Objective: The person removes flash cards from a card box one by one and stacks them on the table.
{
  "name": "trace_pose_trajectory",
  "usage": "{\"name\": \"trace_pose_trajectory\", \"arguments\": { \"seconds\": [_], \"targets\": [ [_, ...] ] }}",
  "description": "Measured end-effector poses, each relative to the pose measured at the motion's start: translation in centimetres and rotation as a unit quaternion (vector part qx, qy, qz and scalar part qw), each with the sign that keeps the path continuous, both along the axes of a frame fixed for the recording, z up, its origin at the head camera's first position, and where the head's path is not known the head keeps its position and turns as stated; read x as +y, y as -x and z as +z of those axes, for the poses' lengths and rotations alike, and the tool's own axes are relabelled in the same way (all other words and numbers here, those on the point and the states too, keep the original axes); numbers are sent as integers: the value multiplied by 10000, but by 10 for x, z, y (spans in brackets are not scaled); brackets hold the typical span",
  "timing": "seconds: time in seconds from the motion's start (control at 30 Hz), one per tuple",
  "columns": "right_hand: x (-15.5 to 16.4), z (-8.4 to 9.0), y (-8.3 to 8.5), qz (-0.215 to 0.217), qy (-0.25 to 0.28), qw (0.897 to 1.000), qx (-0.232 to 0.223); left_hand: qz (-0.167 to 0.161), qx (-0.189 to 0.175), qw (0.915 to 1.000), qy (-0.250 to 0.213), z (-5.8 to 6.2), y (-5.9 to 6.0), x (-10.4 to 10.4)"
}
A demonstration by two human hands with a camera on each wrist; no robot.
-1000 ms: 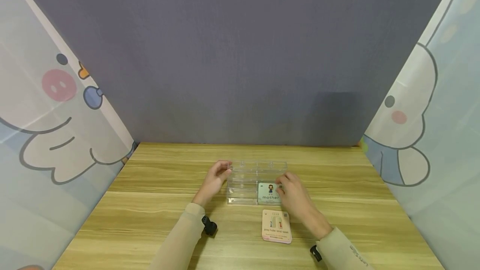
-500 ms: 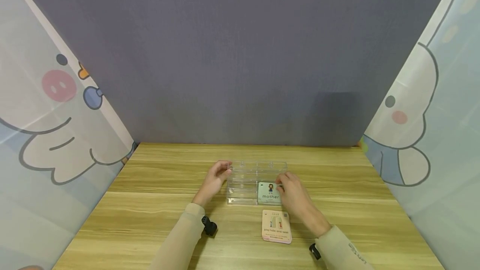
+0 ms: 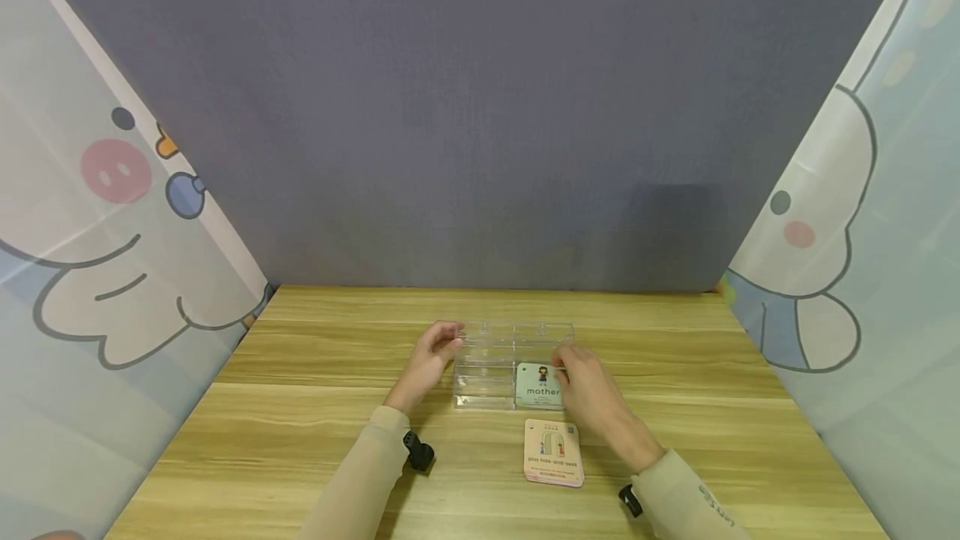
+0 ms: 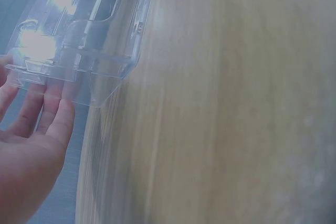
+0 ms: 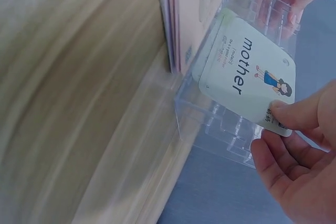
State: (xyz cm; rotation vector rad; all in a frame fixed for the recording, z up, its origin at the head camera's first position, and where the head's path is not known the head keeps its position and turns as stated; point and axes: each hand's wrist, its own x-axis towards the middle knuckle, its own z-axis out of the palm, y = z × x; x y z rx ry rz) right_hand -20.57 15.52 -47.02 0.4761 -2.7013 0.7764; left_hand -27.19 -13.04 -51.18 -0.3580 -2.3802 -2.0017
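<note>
A clear plastic organizer box (image 3: 495,361) with several compartments stands mid-table. My left hand (image 3: 431,357) rests against its left end with straight fingers (image 4: 50,111) touching the wall of the box (image 4: 86,51). A pale green card (image 3: 542,386) printed "mother" lies tilted in the front right compartment. My right hand (image 3: 581,377) pinches the far corner of that card (image 5: 247,72) between thumb and fingertips (image 5: 281,111). A stack of pink cards (image 3: 553,452) reading "play hide-and-seek" lies on the table just in front of the box, and the stack (image 5: 181,9) touches the box's front wall.
The wooden table (image 3: 300,440) runs to a grey backdrop wall (image 3: 480,107). Cartoon-printed curtains (image 3: 97,215) hang along the left side and the right side (image 3: 840,257). Small black wrist cameras (image 3: 418,450) sit by each sleeve.
My right hand has shifted slightly toward the far corner of the "mother" card, and the card sits a little further right in its compartment. The left hand has stayed in place.
</note>
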Motion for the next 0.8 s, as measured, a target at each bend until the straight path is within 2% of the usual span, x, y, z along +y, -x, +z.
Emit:
{"name": "trace_pose_trajectory", "arguments": {
  "seconds": [0.53, 0.63, 0.8],
  "targets": [
    [0, 10, -2, -276, 403, 9985, -234, 67, -116, 9999, -48, 2, -1, 1],
    [0, 11, -2, -307, 437, 9983, -227, 29, -146, 9999, 8, 9, -4, 1],
    [1, 12, -1, -280, 583, 9975, -278, -52, -109, 9999, 24, 29, -16, 2]
  ]
}}
